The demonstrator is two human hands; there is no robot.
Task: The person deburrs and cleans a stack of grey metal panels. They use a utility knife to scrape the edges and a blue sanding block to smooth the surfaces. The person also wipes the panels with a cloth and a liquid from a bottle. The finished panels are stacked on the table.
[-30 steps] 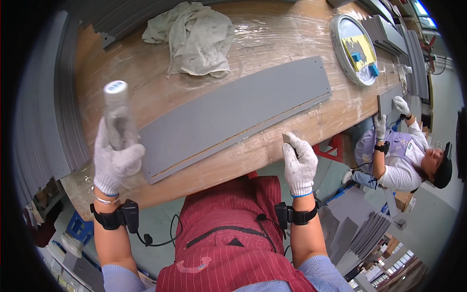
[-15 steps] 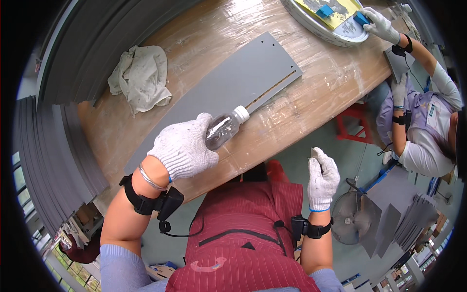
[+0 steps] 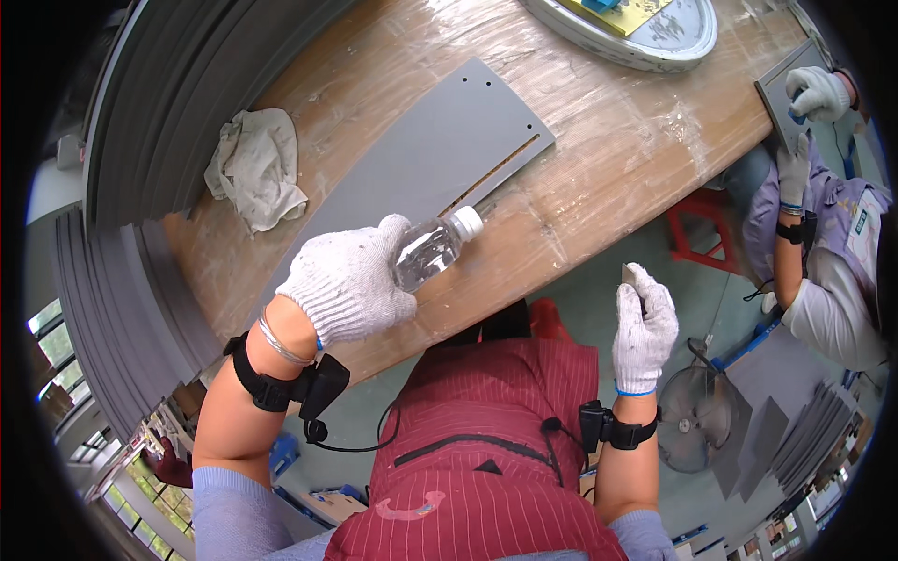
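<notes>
My left hand (image 3: 341, 280), in a white knit glove, is closed around a clear plastic bottle (image 3: 428, 254) with a white cap. The bottle lies tilted over the near edge of a grey panel (image 3: 412, 159), its cap pointing right. That panel rests on the table and has a long narrow slot and several small holes near its right end. My right hand (image 3: 645, 327), gloved too, is raised beside the table's front edge. Its thumb and fingers pinch a small thin flat piece (image 3: 628, 273), mostly hidden by the glove.
A crumpled white cloth (image 3: 257, 168) lies on the wooden table (image 3: 599, 159). Stacked grey panels (image 3: 187, 103) stand at the left. A round white tray (image 3: 673, 56) with a yellow sheet sits at the far side. At right are a co-worker's gloved hand (image 3: 818, 93), a red stool (image 3: 703, 229) and a fan (image 3: 697, 416).
The co-worker's hand has moved from the tray to a panel at the right with a blue block. My view has shifted slightly; my hands keep their grips.
</notes>
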